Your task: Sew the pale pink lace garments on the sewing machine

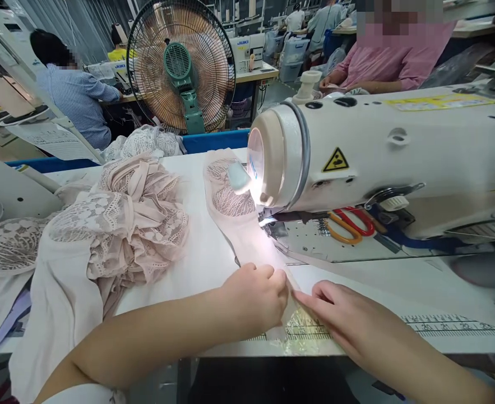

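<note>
Cloth (247,235), pale pink with lace at its far end, lies on the counter (199,230) mid-frame, running from beside the head of the machine (339,151) down to me. I judge I am guiding its edge at the lit needle area; the next move calls for light, even tension and a straight edge. My left grip (255,303), lower centre, is closed, fingers curled down onto the cloth. My right grip (348,320), just right of it, is partly open, fingertips touching the edge; whether they pinch it, I cannot tell. Scissors (350,240) lie beneath the machine's arm, right of centre; a lace pile (138,219) sits at left.
</note>
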`<action>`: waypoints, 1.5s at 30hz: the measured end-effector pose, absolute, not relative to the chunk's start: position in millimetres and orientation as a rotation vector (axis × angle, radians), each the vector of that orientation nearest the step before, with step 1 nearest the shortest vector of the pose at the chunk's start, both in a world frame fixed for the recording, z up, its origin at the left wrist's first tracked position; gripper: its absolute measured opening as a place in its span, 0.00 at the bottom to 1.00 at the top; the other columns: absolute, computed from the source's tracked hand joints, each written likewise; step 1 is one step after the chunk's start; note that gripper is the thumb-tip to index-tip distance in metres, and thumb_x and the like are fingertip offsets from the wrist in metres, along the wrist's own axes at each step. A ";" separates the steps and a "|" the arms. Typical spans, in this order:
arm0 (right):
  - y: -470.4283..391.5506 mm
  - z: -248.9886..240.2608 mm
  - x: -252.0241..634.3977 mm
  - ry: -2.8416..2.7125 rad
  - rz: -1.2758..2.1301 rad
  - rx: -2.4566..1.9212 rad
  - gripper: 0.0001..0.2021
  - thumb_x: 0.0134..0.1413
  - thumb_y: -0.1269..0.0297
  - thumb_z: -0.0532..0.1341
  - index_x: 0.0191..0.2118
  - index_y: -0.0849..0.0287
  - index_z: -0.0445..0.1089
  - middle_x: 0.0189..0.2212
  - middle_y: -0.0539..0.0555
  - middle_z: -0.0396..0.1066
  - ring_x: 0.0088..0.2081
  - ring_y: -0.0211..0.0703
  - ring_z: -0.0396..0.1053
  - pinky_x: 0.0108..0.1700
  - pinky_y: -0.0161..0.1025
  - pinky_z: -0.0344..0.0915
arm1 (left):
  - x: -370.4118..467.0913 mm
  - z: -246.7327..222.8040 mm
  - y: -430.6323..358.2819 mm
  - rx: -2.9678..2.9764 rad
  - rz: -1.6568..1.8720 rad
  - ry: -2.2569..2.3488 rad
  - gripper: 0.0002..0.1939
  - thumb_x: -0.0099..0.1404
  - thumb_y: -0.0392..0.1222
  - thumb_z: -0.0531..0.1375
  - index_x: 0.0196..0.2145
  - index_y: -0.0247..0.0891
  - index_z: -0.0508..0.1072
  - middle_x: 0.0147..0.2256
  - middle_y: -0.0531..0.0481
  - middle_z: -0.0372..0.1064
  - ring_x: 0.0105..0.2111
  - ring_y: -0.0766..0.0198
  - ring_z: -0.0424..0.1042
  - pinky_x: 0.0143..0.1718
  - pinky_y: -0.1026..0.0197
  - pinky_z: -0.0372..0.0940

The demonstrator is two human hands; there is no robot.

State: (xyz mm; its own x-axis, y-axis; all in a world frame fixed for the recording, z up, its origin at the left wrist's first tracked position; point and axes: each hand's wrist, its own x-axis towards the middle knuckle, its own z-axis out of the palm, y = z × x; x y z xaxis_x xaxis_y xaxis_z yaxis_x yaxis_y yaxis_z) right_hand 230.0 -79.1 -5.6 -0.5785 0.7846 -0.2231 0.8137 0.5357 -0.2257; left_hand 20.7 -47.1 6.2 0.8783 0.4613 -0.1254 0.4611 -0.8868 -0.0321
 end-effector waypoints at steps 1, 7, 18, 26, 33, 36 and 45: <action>-78.1 -7.4 230.8 2.696 -0.449 1.388 0.19 0.55 0.73 0.48 0.49 0.53 0.66 0.27 0.52 0.61 0.26 0.39 0.61 0.23 0.32 0.50 | 19.4 7.6 -45.4 -3.021 0.228 -0.757 0.19 0.64 0.53 0.53 0.41 0.34 0.71 0.39 0.42 0.64 0.32 0.61 0.62 0.24 0.61 0.57; -69.0 -17.3 226.5 2.791 -0.376 1.382 0.20 0.56 0.72 0.49 0.54 0.54 0.64 0.27 0.51 0.61 0.25 0.37 0.59 0.22 0.31 0.49 | 11.5 14.4 -40.7 -2.931 0.254 -0.739 0.18 0.57 0.41 0.59 0.45 0.33 0.69 0.38 0.44 0.63 0.31 0.61 0.62 0.26 0.59 0.57; -48.1 -15.8 212.6 2.760 -0.338 1.448 0.21 0.58 0.70 0.48 0.56 0.53 0.63 0.28 0.53 0.64 0.26 0.39 0.59 0.23 0.32 0.48 | 7.9 7.7 -31.8 -2.908 0.142 -0.793 0.10 0.64 0.35 0.52 0.40 0.36 0.72 0.38 0.45 0.67 0.32 0.63 0.64 0.28 0.60 0.53; -31.4 -5.8 199.1 2.579 -0.260 1.481 0.22 0.58 0.67 0.47 0.58 0.52 0.61 0.26 0.53 0.64 0.24 0.39 0.58 0.21 0.34 0.42 | 2.0 11.2 -19.6 -2.886 0.160 -0.833 0.13 0.65 0.36 0.51 0.45 0.35 0.70 0.41 0.45 0.68 0.34 0.62 0.65 0.29 0.60 0.53; -20.2 2.5 190.0 2.375 -0.337 1.517 0.25 0.58 0.66 0.47 0.62 0.48 0.52 0.25 0.52 0.67 0.24 0.40 0.61 0.22 0.35 0.43 | -2.2 13.8 -5.2 -2.915 0.208 -0.888 0.25 0.61 0.57 0.55 0.48 0.35 0.69 0.46 0.44 0.68 0.38 0.58 0.65 0.31 0.58 0.55; -16.8 9.2 183.5 2.300 -0.352 1.521 0.27 0.59 0.66 0.46 0.64 0.50 0.46 0.24 0.53 0.68 0.24 0.43 0.63 0.22 0.36 0.45 | -4.4 11.9 -0.4 -2.899 0.175 -0.897 0.22 0.62 0.53 0.55 0.48 0.36 0.69 0.47 0.44 0.67 0.39 0.58 0.65 0.32 0.58 0.55; -11.5 19.9 160.2 2.184 -0.328 1.559 0.35 0.50 0.73 0.52 0.65 0.61 0.43 0.23 0.56 0.72 0.24 0.48 0.69 0.20 0.36 0.50 | -11.0 4.7 12.1 -2.844 0.119 -0.938 0.18 0.65 0.49 0.51 0.48 0.36 0.67 0.50 0.45 0.65 0.42 0.57 0.63 0.37 0.55 0.54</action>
State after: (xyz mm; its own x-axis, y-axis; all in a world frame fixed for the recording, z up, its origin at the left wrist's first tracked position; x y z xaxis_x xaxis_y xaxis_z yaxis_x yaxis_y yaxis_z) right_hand 160.2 -11.5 19.9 -0.2714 0.8365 -0.4760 0.9394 0.3379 0.0583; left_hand -11.0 12.1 4.7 0.8021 0.5964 -0.0298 0.5850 -0.7949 -0.1610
